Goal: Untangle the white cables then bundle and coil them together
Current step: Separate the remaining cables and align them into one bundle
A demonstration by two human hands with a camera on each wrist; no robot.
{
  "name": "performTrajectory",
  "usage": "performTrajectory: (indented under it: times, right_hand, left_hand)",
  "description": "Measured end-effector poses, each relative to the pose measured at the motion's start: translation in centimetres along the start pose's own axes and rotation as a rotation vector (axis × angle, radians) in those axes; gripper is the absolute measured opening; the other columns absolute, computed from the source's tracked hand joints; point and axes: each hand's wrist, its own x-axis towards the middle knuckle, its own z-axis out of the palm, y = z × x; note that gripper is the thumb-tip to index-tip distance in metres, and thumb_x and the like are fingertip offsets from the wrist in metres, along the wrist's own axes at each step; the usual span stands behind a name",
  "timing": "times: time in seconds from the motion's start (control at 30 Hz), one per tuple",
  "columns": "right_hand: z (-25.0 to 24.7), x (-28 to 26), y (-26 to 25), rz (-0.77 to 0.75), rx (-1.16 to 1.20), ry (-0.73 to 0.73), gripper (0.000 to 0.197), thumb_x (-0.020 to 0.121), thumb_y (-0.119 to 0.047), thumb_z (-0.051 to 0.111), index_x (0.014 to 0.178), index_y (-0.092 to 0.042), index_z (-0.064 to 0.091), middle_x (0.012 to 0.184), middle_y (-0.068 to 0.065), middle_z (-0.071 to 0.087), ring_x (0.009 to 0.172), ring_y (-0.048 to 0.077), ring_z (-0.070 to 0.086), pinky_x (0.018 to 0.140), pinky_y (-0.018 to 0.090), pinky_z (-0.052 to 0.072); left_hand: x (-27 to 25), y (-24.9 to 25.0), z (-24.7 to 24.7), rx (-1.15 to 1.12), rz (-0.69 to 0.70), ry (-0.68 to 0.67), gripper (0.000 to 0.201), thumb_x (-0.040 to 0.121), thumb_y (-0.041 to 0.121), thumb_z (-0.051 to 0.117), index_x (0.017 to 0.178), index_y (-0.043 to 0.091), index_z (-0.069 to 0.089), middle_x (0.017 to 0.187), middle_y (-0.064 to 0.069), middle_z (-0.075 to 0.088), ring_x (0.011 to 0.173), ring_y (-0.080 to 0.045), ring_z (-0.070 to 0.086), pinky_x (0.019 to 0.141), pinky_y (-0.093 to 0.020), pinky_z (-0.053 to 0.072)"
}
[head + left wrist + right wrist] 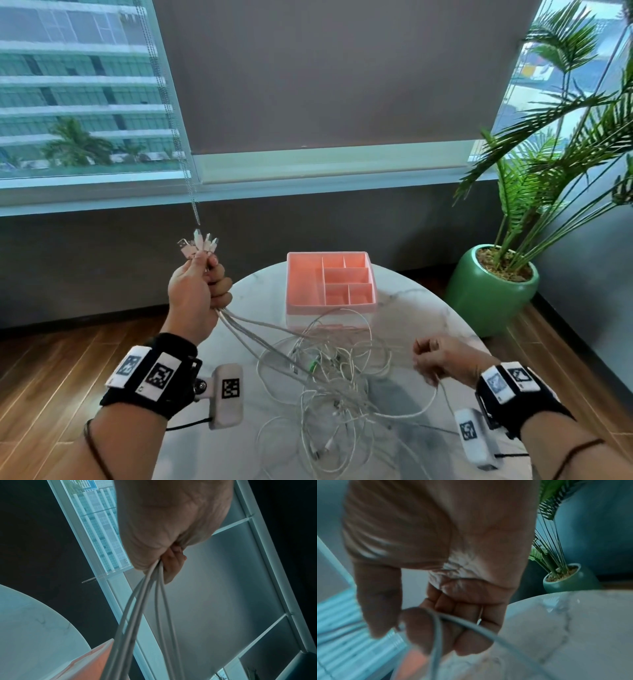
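A tangle of white cables point(329, 387) lies on the round marble table point(428, 308). My left hand point(202, 284) is raised above the table's left edge and grips several cable ends in a fist, their plugs point(198, 245) sticking up out of it. The strands point(137, 615) run down from that fist to the heap. My right hand point(435, 356) hovers low at the right of the heap, fingers curled round a single white cable point(436, 628) that loops back to the pile.
A pink divided organiser box point(330, 282) stands at the table's far side, just behind the cables. A potted palm in a green pot point(489, 291) stands on the floor at the right. A blind chain point(191, 205) hangs near my left hand.
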Motion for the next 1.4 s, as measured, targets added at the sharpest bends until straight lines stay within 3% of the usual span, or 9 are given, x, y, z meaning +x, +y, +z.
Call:
performTrajectory:
  times: [0.1,0.23,0.5,0.7,0.77,0.87,1.07,1.23,1.4]
  right_hand:
    - [0.8,-0.3,2.3,0.112,-0.183,-0.096,0.012,0.074,-0.021,0.071,0.067,-0.014,0.064,0.057,0.008,0.064,0.046,0.015,0.054,0.047,0.023,0.034]
    - [2.7,0.5,0.6,-0.016,-0.067,0.063,0.025,0.097,-0.015,0.059,0.074,-0.006,0.06,0.055,0.005,0.057,0.047,0.017,0.051,0.052,0.027,0.04]
    - [7.0,0.6,-11.5,-0.308,0.019,0.079,0.022,0.105,-0.02,0.047,0.086,-0.009,0.05,0.053,-0.008,0.039,0.044,0.013,0.034,0.044,0.028,0.037]
    - [10.6,0.8,-14.4,-0.341,-0.01,0.046,0.019,0.105,-0.016,0.042,0.109,0.0,0.052,0.065,0.004,0.045,0.045,0.012,0.037,0.042,0.027,0.037]
    - [10.8,1.1,-14.3,-0.351,-0.063,0.082,0.022,0.105,-0.019,0.043,0.114,-0.001,0.052,0.072,0.01,0.048,0.046,0.012,0.04,0.042,0.028,0.039]
    - [10.7,1.4,-13.8,-0.364,-0.05,0.124,0.017,0.104,-0.02,0.047,0.107,-0.003,0.051,0.066,0.001,0.043,0.046,0.012,0.039,0.045,0.03,0.041]
    - [10.1,2.3,-10.0,-0.399,-0.038,0.105,0.014,0.101,-0.01,0.052,0.087,-0.01,0.052,0.056,-0.004,0.048,0.045,0.011,0.045,0.048,0.028,0.046]
    - [9.3,2.8,0.0,-0.103,-0.347,-0.033,0.018,0.099,-0.014,0.057,0.082,-0.018,0.06,0.071,-0.001,0.065,0.064,0.009,0.065,0.066,0.028,0.053]
    - [8.5,2.0,0.0,-0.054,-0.13,-0.012,0.011,0.098,-0.013,0.06,0.09,-0.005,0.062,0.069,0.008,0.073,0.064,0.021,0.071,0.058,0.028,0.054]
  left_hand:
    - [0.3,0.1,-0.1,0.016,0.005,0.004,0.041,0.109,0.029,0.031,0.073,0.019,0.046,0.053,0.008,0.029,0.039,-0.004,0.019,0.038,-0.017,0.012]
    - [-0.1,-0.9,1.1,0.089,-0.008,-0.046,0.039,0.109,0.028,0.033,0.075,0.017,0.047,0.055,0.008,0.029,0.04,-0.004,0.019,0.037,-0.016,0.013]
    - [-2.4,-4.5,4.1,0.413,0.058,-0.365,0.032,0.09,0.043,0.068,0.081,0.019,0.048,0.061,0.007,0.031,0.047,-0.008,0.024,0.041,-0.02,0.021]
    - [-4.8,-6.7,6.4,0.609,0.036,-0.466,0.016,0.083,0.024,0.077,0.07,0.024,0.068,0.048,0.013,0.045,0.041,-0.007,0.033,0.041,-0.019,0.027]
    - [-4.9,-7.1,6.6,0.637,0.031,-0.434,0.027,0.089,0.01,0.072,0.068,0.021,0.06,0.044,0.016,0.049,0.037,0.001,0.039,0.042,-0.011,0.031]
    - [-4.3,-7.5,6.0,0.705,0.031,-0.347,0.034,0.092,0.009,0.069,0.063,0.013,0.051,0.047,0.012,0.039,0.039,-0.004,0.03,0.044,-0.023,0.025]
    - [-3.1,-6.0,5.3,0.563,0.022,-0.259,0.018,0.095,0.008,0.061,0.078,0.007,0.056,0.055,-0.003,0.035,0.04,-0.01,0.026,0.039,-0.021,0.021]
    - [-1.1,-1.4,4.5,0.271,0.146,-0.103,0.024,0.101,0.011,0.054,0.077,0.009,0.059,0.051,0.001,0.039,0.037,-0.007,0.03,0.035,-0.018,0.024]
    - [-0.1,-0.7,3.4,0.301,0.123,-0.124,0.019,0.098,0.008,0.056,0.08,0.007,0.057,0.052,0.002,0.029,0.04,-0.008,0.024,0.037,-0.018,0.021]
